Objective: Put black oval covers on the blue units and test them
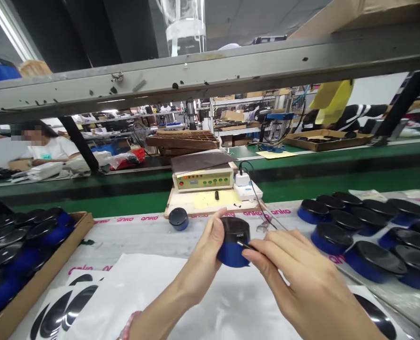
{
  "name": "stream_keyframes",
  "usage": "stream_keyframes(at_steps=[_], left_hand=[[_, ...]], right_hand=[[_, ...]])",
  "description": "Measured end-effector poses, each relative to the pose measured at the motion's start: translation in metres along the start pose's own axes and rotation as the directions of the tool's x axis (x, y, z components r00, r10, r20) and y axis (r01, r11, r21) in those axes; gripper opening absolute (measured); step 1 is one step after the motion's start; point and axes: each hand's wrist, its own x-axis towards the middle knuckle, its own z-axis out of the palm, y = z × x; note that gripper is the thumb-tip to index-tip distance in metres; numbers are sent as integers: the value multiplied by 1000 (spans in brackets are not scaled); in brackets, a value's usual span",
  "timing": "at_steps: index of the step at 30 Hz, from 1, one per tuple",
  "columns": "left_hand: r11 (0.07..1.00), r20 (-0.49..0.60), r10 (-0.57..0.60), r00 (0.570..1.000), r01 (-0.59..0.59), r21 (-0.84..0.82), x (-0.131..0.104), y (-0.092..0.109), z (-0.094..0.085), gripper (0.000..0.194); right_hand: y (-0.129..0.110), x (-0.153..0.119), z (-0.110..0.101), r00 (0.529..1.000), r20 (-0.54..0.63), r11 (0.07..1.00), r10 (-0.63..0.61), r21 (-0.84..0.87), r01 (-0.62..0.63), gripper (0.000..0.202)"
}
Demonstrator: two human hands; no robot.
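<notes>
A round black and blue device with "DC5V" printed on its side is gripped by my left hand, whose fingers and thumb wrap its left side. My right hand pinches a thin black cable plug between thumb and fingers. The plug's metal tip points at the device's side, at or very near it; whether it is inserted I cannot tell. Behind them, a cream-coloured test box with small lights stands on a board, beside a white power strip with a black cable.
Another blue and black device sits near the board. Several more stand at the right and in a cardboard box at the left. White sheets cover the front. A metal shelf beam crosses above. A person sits at far left.
</notes>
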Motion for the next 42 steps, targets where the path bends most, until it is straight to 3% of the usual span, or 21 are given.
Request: stream_keyframes(at_steps=[3, 7, 11, 14, 16, 18, 20, 22, 24, 29, 32, 33, 34, 36, 38, 40, 42], left_hand=[[978, -8, 101, 995, -98, 184, -5, 3, -7, 66], [865, 57, 234, 971, -235, 444, -10, 7, -9, 65], [696, 100, 253, 962, -253, 672, -18, 8, -9, 63], [473, 190, 340, 921, -342, 812, -22, 6, -9, 66], [210, 320, 463, 826, -453, 866, -25, 5, -8, 69], [-112, 497, 552, 669, -532, 839, -27, 5, -7, 67], [-370, 662, 557, 502, -563, 739, -31, 5, -4, 56], [-516, 762, 528, 376, -570, 639, -34, 6, 0, 44], [-575, 800, 497, 337, -562, 594, -36, 7, 3, 37], [-604, 825, 443, 352, -563, 564, -35, 6, 5, 24], [-514, 788, 491, 372, -607, 606, -35, 5, 2, 19], [-459, 762, 503, 409, -621, 636, -35, 5, 1, 24], [-397, 732, 491, 471, -627, 670, -34, 5, 0, 37], [-276, 672, 372, 640, -615, 739, -31, 5, -5, 67], [-178, 581, 243, 777, -553, 814, -20, 3, -14, 78], [-109, 442, 251, 861, -429, 897, -1, -2, -28, 72], [-75, 295, 331, 896, -287, 955, 22, -10, -45, 66]], right_hand=[[0, -2, -3, 999, 32, 999, 0, -38, 2, 19], [1, -3, -9, 996, 90, 998, -9, -66, 15, 24], [2, -5, -12, 994, 105, 995, -28, -97, 38, 24], [6, -13, -7, 991, 131, 999, 35, 20, -38, 19], [9, -22, -1, 975, 196, 979, 106, 148, -136, 14], [13, -33, 7, 955, 248, 943, 163, 245, -225, 14], [14, -42, 13, 954, 235, 916, 189, 309, -257, 15], [13, -49, 17, 967, 178, 903, 184, 358, -238, 16], [12, -54, 19, 979, 127, 904, 161, 378, -198, 15], [14, -60, 17, 991, 113, 930, 70, 351, -106, 12], [19, -62, 15, 995, 97, 946, 33, 318, -62, 12], [20, -63, 15, 996, 92, 954, 12, 298, -39, 12], [21, -64, 14, 996, 91, 963, -14, 270, -11, 12], [25, -65, 14, 994, 85, 982, -62, 184, 45, 12], [30, -67, 12, 993, 87, 995, -83, 65, 78, 10], [38, -71, 9, 998, 23, 997, -50, -56, 52, 11], [45, -76, 4, 997, -74, 995, 11, -94, -18, 16]])
